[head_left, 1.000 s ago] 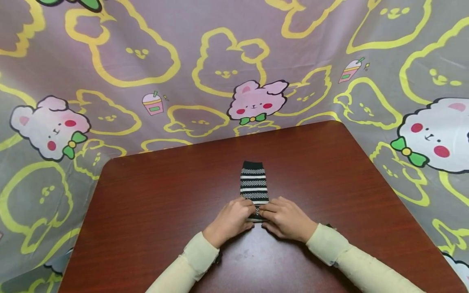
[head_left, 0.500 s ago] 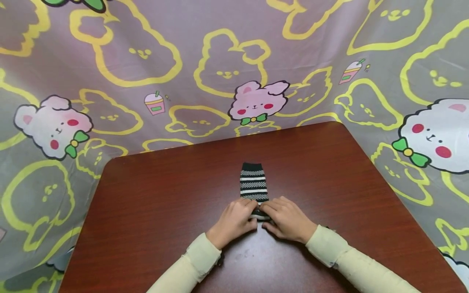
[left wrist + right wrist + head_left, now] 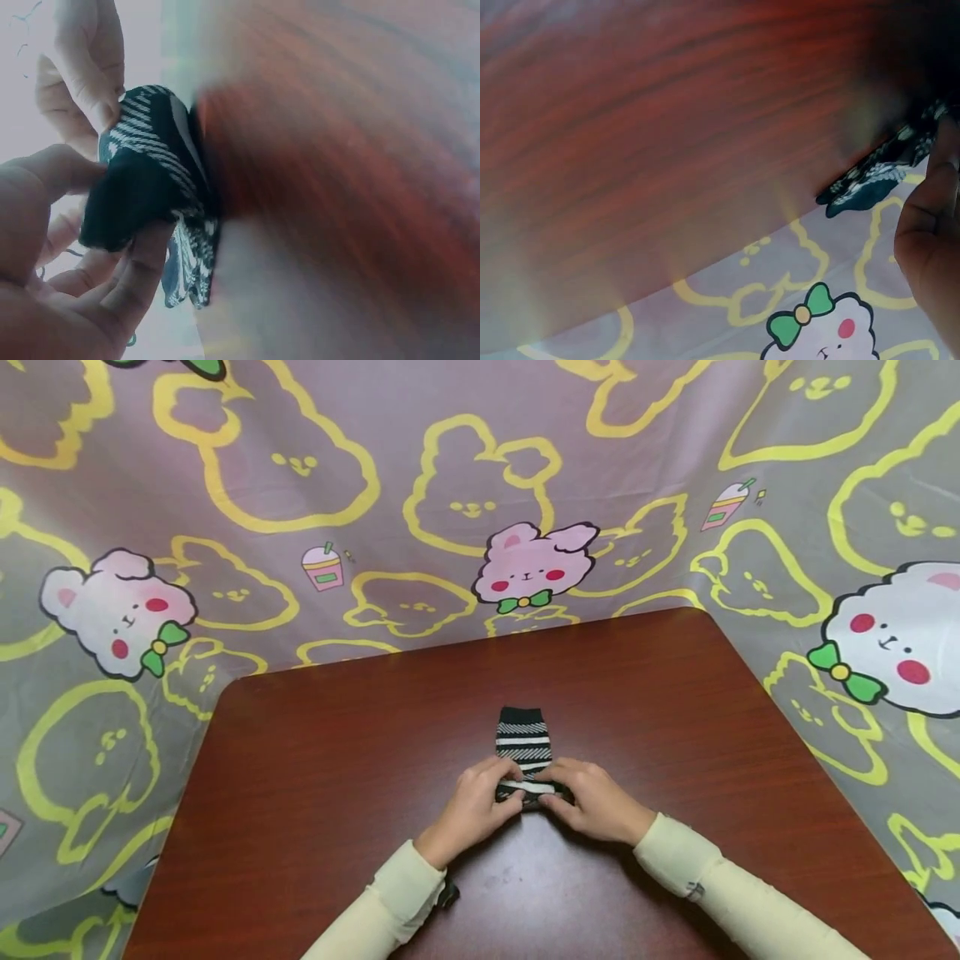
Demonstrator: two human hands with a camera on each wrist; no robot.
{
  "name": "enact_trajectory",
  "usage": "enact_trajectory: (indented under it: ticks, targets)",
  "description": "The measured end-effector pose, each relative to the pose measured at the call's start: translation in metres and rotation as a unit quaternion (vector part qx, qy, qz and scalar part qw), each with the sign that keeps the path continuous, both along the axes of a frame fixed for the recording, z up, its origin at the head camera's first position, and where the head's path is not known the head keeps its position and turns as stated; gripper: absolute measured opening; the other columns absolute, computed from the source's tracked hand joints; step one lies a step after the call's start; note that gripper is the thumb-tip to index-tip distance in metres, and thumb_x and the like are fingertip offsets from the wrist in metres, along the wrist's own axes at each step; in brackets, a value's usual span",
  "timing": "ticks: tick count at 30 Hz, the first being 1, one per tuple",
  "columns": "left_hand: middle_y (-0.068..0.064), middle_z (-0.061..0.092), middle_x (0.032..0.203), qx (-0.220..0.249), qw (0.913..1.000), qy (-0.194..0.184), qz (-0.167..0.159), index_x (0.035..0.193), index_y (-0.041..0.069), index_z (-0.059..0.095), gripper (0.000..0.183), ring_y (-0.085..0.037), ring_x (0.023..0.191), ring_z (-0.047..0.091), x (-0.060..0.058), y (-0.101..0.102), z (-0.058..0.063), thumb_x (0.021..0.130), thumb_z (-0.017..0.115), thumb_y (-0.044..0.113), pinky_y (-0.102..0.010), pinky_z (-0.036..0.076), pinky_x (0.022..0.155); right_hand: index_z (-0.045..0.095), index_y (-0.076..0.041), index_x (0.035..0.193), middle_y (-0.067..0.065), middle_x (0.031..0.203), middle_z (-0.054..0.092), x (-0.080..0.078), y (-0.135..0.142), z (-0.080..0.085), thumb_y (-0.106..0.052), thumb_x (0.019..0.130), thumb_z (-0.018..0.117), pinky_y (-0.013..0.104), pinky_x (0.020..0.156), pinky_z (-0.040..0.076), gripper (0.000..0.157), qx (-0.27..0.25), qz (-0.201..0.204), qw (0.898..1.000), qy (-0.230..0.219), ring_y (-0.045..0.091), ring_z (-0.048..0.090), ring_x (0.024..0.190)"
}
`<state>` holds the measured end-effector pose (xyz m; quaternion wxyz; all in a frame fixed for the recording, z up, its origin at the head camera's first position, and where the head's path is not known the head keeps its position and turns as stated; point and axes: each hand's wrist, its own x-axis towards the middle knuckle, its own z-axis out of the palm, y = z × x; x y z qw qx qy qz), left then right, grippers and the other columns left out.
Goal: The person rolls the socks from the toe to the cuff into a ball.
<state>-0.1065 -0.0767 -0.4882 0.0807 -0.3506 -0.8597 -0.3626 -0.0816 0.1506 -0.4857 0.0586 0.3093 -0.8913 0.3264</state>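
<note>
A black-and-white striped sock [image 3: 523, 739] lies on the table, its black cuff pointing away from me and its near end rolled up. My left hand [image 3: 480, 797] pinches the left side of the roll between thumb and fingers. On the right side, my right hand [image 3: 596, 797] holds the roll the same way. In the left wrist view the sock [image 3: 142, 172] is a thick bundle between the left thumb and fingers, with the right hand [image 3: 82, 75] touching its far side. The right wrist view shows part of the sock [image 3: 877, 176] beside the right hand [image 3: 934, 232].
The brown wooden table [image 3: 337, 752] has rounded back corners. A cloth curtain [image 3: 420, 468] printed with cartoon animals hangs behind it and along both sides. Something small and dark [image 3: 447, 893] shows at the left cuff.
Both hands have rolled the sock's near end further up, so less of it lies flat. The white stripe on the roll now shows between the hands. The head view has shifted slightly.
</note>
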Motion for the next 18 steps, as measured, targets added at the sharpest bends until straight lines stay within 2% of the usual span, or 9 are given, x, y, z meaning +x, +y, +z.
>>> enact_trajectory:
  ticks: [4, 11, 13, 15, 18]
  targets:
    - [0.003, 0.065, 0.088, 0.004, 0.9997, -0.020, 0.012, 0.089, 0.014, 0.067, 0.016, -0.010, 0.082, 0.063, -0.0013, 0.0007, -0.0001, 0.079, 0.077, 0.009, -0.030, 0.052, 0.073, 0.073, -0.006, 0.110, -0.001, 0.101, 0.065, -0.0013, -0.0008, 0.0002, -0.015, 0.092, 0.073, 0.035, 0.075, 0.054, 0.020, -0.017, -0.005, 1.000, -0.004, 0.011, 0.062, 0.088]
    - [0.004, 0.066, 0.085, -0.033, 0.9984, -0.036, 0.028, 0.084, 0.016, 0.071, 0.009, -0.013, 0.078, 0.063, -0.0020, 0.0004, 0.0012, 0.081, 0.077, 0.011, -0.034, 0.051, 0.070, 0.070, -0.010, 0.105, -0.002, 0.100, 0.069, -0.0017, -0.0042, -0.0039, -0.017, 0.090, 0.076, 0.037, 0.077, 0.054, 0.018, -0.014, -0.033, 0.999, -0.004, 0.011, 0.064, 0.089]
    - [0.004, 0.067, 0.085, -0.049, 0.9977, -0.037, 0.028, 0.083, 0.016, 0.072, 0.006, -0.015, 0.079, 0.064, -0.0028, 0.0004, 0.0023, 0.082, 0.077, 0.012, -0.035, 0.052, 0.071, 0.070, -0.012, 0.102, -0.004, 0.097, 0.067, -0.0014, -0.0048, -0.0039, -0.021, 0.088, 0.078, 0.038, 0.074, 0.053, 0.018, 0.010, -0.046, 0.999, 0.024, 0.011, 0.063, 0.086]
    - [0.003, 0.069, 0.085, -0.065, 0.9969, -0.037, 0.025, 0.082, 0.015, 0.073, 0.004, -0.017, 0.079, 0.063, -0.0038, 0.0001, 0.0037, 0.082, 0.077, 0.013, -0.035, 0.050, 0.072, 0.071, -0.013, 0.101, -0.003, 0.098, 0.066, -0.0014, -0.0049, -0.0032, -0.024, 0.087, 0.079, 0.039, 0.071, 0.050, 0.020, 0.036, -0.042, 0.996, 0.072, 0.014, 0.061, 0.085]
    - [0.002, 0.070, 0.084, -0.078, 0.9965, -0.025, 0.020, 0.080, 0.013, 0.075, 0.004, -0.019, 0.078, 0.059, -0.0047, -0.0004, 0.0052, 0.081, 0.078, 0.014, -0.036, 0.046, 0.073, 0.073, -0.013, 0.102, 0.001, 0.104, 0.065, -0.0017, -0.0051, -0.0001, -0.021, 0.087, 0.077, 0.040, 0.073, 0.048, 0.018, 0.069, 0.003, 0.984, 0.162, 0.019, 0.060, 0.092]
